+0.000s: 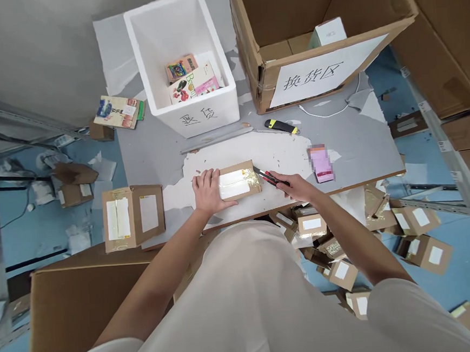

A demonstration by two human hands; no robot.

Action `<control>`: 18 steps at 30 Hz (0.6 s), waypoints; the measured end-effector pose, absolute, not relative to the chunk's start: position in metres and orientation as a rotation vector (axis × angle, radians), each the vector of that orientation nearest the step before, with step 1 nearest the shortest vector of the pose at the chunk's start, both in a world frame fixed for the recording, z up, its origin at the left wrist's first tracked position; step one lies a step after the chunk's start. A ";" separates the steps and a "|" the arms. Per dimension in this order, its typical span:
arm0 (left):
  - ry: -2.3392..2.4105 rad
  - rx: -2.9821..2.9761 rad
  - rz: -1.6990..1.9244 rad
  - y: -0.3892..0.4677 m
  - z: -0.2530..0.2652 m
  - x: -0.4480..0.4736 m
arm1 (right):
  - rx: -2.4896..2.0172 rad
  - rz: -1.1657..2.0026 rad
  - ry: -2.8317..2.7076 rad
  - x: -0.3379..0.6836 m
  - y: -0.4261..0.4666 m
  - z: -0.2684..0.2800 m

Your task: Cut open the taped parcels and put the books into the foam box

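Observation:
A small taped cardboard box (252,170) with a white label lies flat near the table's front edge. My left hand (208,192) grips its left end, with the fingers over the top and the thumb along the near side. In my right hand (296,187) is a red-and-black box cutter (268,177). Its blade points left and meets the box's right end; whether it has cut in cannot be made out. Beyond the box lies a second box cutter (282,126), black and yellow. A pixelated pink item (321,164) rests right of my right hand.
A white foam box (209,110) holding books and a large carton (266,84) stand at the back. Another taped parcel (148,215) sits at the table's left edge. Books (118,112) lie back left. Opened cartons (342,273) litter the floor right; a big carton (85,296) stands left.

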State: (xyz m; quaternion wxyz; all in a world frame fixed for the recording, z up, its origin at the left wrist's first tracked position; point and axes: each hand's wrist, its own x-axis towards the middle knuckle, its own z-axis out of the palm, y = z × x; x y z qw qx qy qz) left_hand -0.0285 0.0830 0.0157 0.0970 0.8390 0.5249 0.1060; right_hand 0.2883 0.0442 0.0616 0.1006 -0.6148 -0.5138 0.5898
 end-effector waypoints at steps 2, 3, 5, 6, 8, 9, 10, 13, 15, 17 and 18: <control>1.562 2.469 0.320 0.085 0.015 -0.028 | -1.832 1.771 -1.667 0.294 0.064 0.067; 1.568 2.459 0.321 0.087 0.015 -0.028 | -1.830 1.783 -1.738 0.298 0.073 0.070; 1.581 2.435 0.308 0.089 0.016 -0.027 | -1.808 1.813 -1.864 0.308 0.083 0.074; 1.588 2.421 0.293 0.089 0.016 -0.026 | -1.785 1.840 -1.921 0.314 0.084 0.075; 1.603 2.392 0.247 0.090 0.018 -0.026 | -1.714 1.939 -2.009 0.322 0.080 0.076; 1.611 2.381 0.216 0.090 0.019 -0.025 | -1.672 1.996 -2.037 0.325 0.076 0.075; 1.618 2.373 0.183 0.090 0.019 -0.025 | -1.634 2.036 -2.055 0.325 0.072 0.073; 1.636 2.366 0.108 0.089 0.020 -0.025 | -1.569 2.025 -2.054 0.320 0.062 0.067; 1.643 2.362 0.099 0.089 0.020 -0.027 | -1.558 1.984 -2.022 0.320 0.058 0.066; 1.645 2.355 0.105 0.089 0.019 -0.028 | -1.589 2.004 -1.936 0.329 0.053 0.069; 1.645 2.352 0.106 0.089 0.019 -0.029 | -1.626 2.018 -1.862 0.338 0.051 0.072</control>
